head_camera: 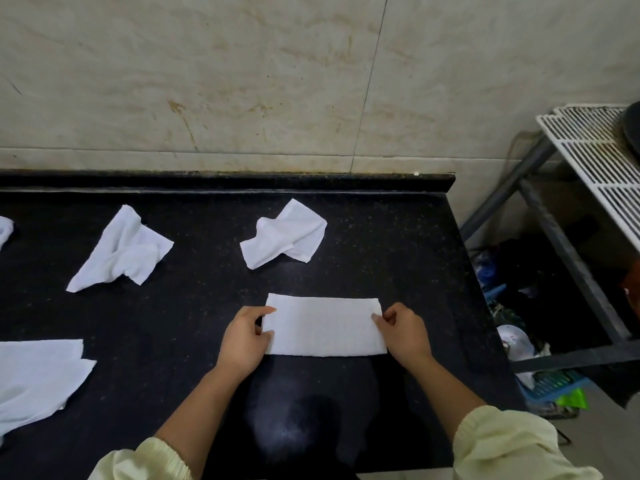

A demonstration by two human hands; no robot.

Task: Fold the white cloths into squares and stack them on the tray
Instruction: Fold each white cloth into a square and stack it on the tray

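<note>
1. Risk: the next fold looks to be short end to short end. If either pinch lifts only the top layer, the layers split and the square comes out skewed.
2. Risk: no tray in view; a carry off the black speckled stone counter (398, 254) could loosen the fold.
3. Left hand (242, 337) pinches the left short end, right hand (403, 332) pinches the right; thumbs on top.
4. White folded rectangular cloth (325, 325): flat, edges fairly even, lying near the counter's front edge, right of its middle.
5. Two crumpled white cloths (284, 235) (121, 252) lie toward the counter's back; another loose white cloth (34, 375) lies at its left front.
</note>
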